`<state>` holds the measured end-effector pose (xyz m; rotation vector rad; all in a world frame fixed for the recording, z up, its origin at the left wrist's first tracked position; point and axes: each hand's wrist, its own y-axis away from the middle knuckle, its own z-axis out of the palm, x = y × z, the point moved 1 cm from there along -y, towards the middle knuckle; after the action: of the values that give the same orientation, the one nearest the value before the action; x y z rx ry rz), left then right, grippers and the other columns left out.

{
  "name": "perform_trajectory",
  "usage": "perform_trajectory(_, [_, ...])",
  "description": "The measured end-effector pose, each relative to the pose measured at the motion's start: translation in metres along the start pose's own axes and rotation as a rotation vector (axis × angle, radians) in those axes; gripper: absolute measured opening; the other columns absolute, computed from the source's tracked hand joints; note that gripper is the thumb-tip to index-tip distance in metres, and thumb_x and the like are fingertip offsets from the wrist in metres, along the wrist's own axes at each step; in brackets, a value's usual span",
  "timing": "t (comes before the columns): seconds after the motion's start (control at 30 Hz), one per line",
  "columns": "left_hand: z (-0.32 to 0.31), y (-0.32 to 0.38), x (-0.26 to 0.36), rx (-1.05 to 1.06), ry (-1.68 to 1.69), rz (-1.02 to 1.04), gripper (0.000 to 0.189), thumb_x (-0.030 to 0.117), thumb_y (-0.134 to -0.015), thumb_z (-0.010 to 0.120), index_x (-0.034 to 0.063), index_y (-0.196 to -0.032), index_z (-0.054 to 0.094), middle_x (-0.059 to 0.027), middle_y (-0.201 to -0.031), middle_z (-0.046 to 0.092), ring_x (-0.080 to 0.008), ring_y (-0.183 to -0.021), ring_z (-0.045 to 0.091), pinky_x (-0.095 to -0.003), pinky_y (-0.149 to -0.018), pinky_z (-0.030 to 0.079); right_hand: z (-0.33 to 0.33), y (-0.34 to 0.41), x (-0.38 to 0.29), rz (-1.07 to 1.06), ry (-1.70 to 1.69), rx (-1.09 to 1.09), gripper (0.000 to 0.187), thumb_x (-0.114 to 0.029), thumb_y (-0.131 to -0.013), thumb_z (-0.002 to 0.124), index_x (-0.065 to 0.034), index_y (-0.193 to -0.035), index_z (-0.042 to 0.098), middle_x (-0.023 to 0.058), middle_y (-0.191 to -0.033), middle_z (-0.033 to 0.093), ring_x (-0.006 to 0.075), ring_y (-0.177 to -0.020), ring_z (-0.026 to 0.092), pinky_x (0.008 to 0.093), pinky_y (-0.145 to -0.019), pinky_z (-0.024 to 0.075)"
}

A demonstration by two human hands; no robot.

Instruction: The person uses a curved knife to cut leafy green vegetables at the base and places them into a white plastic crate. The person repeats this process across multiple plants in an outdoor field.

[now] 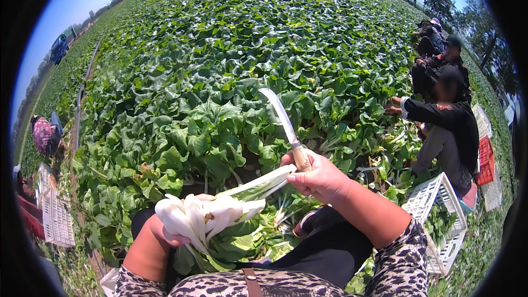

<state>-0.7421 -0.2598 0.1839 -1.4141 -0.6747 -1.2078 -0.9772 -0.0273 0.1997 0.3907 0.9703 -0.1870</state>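
Observation:
My left hand [169,231] grips a bunch of leafy greens with thick white stalks [194,216], held low in front of my lap. Its green leaves hang down below the wrist, and the fingers behind it are mostly hidden. In my right hand [321,177] is a curved harvesting knife [282,115], its wooden handle in the fist and its blade pointing up and away. A long pale stalk [264,181] runs from the bunch to my right thumb, which touches its cut end. Loose leaves and stalks [284,214] lie on the ground beneath.
Dense leafy crop [231,62] stretches ahead. A white plastic crate [437,222] with greens stands at right, near a crouching co-worker [458,132]; a red crate [486,161] lies behind. Left are more white crates [57,218], a bent-over person [43,136] and a dark hose [78,111].

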Motion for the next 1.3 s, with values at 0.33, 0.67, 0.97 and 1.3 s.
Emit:
perform_trajectory(0.33, [-0.006,0.067,-0.024,0.329,0.401,-0.249,0.076,0.019,-0.07,0.073,-0.0015,-0.138,0.044,-0.016,-0.131,0.055,-0.0284,-0.124,0.051,-0.0412,-0.106,0.039,0.06,-0.006,0.039,-0.285,0.583,0.499,0.025,-0.003,-0.079,0.065,-0.002,-0.103,0.058,0.0002,-0.074,0.057,0.0051,-0.052,0.048,0.0208,-0.045,0.0397])
perform_trajectory(0.67, [0.007,0.09,-0.05,0.477,0.871,-0.364,0.076,0.016,-0.072,0.073,-0.0026,-0.139,0.041,-0.0172,-0.129,0.058,-0.0296,-0.118,0.057,-0.0442,-0.105,0.042,0.095,-0.067,0.126,-0.079,-0.188,0.175,0.014,-0.01,-0.087,0.064,-0.0057,-0.095,0.052,0.0007,-0.072,0.05,0.0104,-0.055,0.049,0.0234,-0.05,0.0449])
perform_trajectory(0.97, [0.003,0.069,-0.055,0.679,0.942,-0.371,0.065,0.019,-0.075,0.071,-0.0023,-0.131,0.048,-0.017,-0.116,0.064,-0.0293,-0.106,0.064,-0.0427,-0.098,0.049,0.077,-0.078,0.11,-0.558,0.963,0.494,0.029,-0.006,-0.08,0.073,-0.0018,-0.105,0.059,0.0081,-0.089,0.06,0.0196,-0.084,0.059,0.0341,-0.076,0.05])
perform_trajectory(1.3, [0.002,0.066,-0.083,0.636,0.856,-0.551,0.063,0.018,-0.074,0.068,-0.0018,-0.131,0.048,-0.018,-0.112,0.065,-0.0306,-0.101,0.066,-0.0444,-0.095,0.051,0.078,-0.094,0.104,-0.676,1.16,0.076,0.024,0.001,-0.073,0.07,-0.0041,-0.095,0.062,0.0127,-0.087,0.062,0.0331,-0.082,0.061,0.0376,-0.076,0.0498])
